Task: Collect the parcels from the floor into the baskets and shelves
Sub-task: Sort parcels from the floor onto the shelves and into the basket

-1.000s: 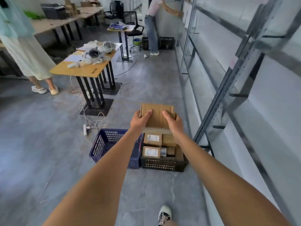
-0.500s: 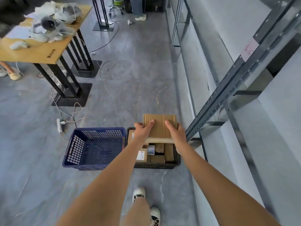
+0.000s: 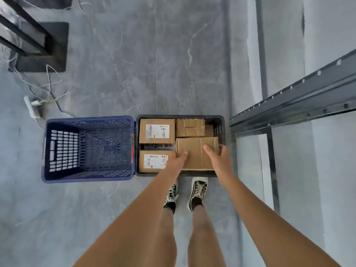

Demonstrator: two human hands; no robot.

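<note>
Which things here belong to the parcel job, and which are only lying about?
Belong to the job:
- cardboard parcel, held by left hand and right hand
- black basket with labelled parcels
- blue basket
- shelf frame

Lying about:
- power strip and cables
- table base

You can read handwritten "040181" on the far box's label, rotated sideways, near box's label print and scrawl too blurred to read.
</note>
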